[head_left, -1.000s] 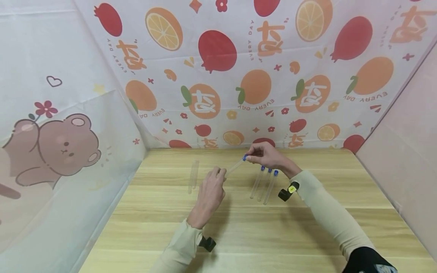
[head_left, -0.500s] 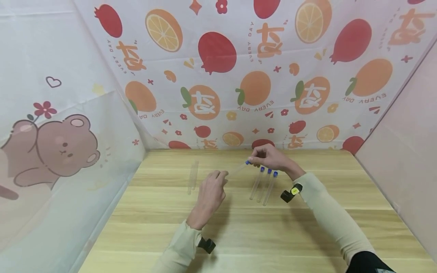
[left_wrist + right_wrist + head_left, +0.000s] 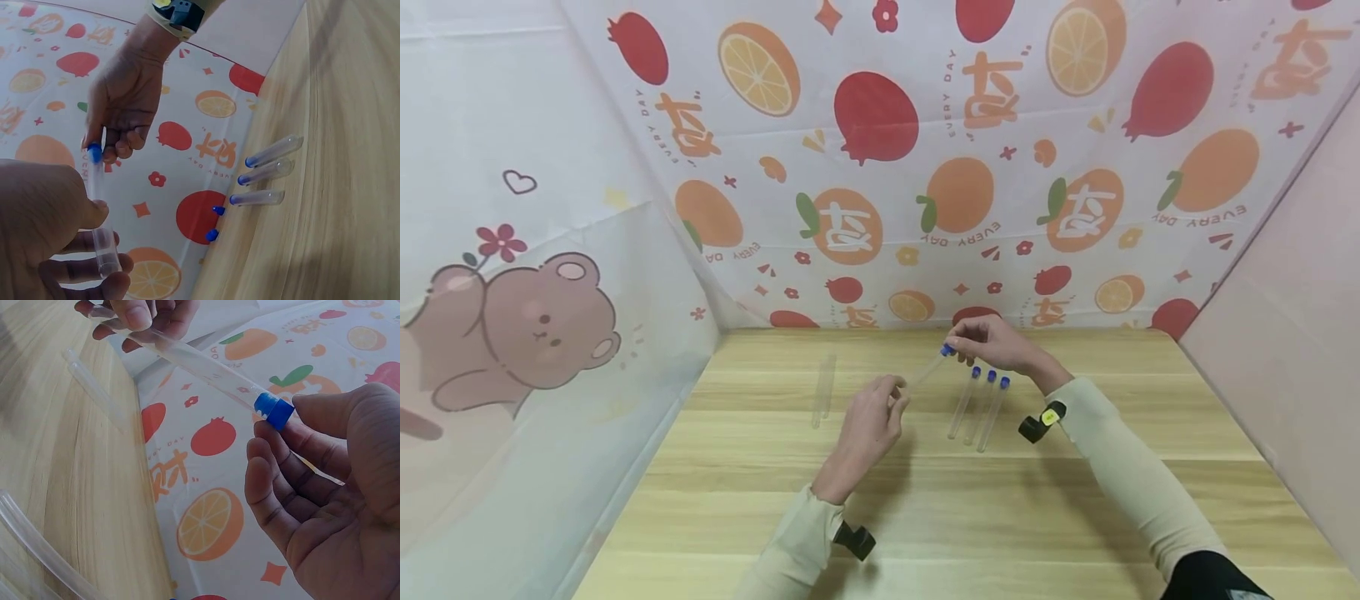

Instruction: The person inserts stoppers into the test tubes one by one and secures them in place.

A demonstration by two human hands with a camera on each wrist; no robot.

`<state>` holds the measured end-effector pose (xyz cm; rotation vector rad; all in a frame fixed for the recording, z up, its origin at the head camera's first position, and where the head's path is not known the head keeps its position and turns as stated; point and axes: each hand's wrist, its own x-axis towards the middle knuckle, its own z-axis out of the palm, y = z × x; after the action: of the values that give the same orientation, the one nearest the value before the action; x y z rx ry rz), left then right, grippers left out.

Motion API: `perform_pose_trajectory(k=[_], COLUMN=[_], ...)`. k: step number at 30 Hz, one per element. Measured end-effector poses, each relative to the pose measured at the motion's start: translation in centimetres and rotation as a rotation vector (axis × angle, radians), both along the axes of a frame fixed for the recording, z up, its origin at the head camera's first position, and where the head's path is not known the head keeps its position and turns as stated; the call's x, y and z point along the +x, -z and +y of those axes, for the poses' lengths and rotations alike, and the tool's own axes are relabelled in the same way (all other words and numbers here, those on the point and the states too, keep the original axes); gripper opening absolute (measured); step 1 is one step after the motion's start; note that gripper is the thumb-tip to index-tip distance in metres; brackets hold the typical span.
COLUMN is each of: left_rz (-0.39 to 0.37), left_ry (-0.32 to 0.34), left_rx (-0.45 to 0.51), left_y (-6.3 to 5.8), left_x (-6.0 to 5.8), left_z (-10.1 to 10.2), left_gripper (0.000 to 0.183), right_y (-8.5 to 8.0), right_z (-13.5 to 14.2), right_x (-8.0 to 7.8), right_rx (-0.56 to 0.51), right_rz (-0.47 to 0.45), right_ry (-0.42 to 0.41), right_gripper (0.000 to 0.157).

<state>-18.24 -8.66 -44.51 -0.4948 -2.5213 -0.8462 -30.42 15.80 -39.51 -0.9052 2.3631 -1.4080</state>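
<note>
Both hands hold one clear test tube (image 3: 206, 365) slantwise over the table. My left hand (image 3: 872, 412) grips its lower part between thumb and fingers, near the rounded end in the left wrist view. At the other end, my right hand (image 3: 996, 342) pinches a blue stopper (image 3: 275, 411) between thumb and index finger; the stopper sits at the tube's mouth. Right of the left hand lie several stoppered test tubes (image 3: 964, 404) side by side, blue ends toward the back. To its left lie two clear tubes (image 3: 822, 392) without stoppers.
Two loose blue stoppers (image 3: 212, 235) lie near the table's back edge, beyond the stoppered tubes. The wood-grain table (image 3: 970, 517) ends at a fruit-print cloth backdrop (image 3: 917, 200). A bear-print cloth (image 3: 542, 333) hangs on the left.
The right hand and stopper have shifted slightly right, dipping and then rising a little. The left fingers have shifted slightly right along with the tube. The tubes on the table stay put.
</note>
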Motion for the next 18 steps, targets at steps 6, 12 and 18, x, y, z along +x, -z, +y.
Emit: perform_pose_trajectory(k=[6,12,18], left_rz=[-0.098,-0.124,-0.274], left_ry=[0.043,0.078,0.151], left_rx=[0.073,0.097,0.209], left_y=[0.01,0.16,0.13], left_x=[0.17,0.50,0.96], left_z=[0.13,0.17,0.14], left_gripper=[0.019,0.022,0.027], right_y=[0.01,0.07,0.53], right_z=[-0.16,-0.12,0.16], right_x=[-0.03,-0.17,-0.34], right_rx=[0.037,0.056,0.055], right_rz=[0.013,0.007,-0.035], right_ry=[0.024,0.068,0.127], right_gripper=[0.023,0.023,0.027])
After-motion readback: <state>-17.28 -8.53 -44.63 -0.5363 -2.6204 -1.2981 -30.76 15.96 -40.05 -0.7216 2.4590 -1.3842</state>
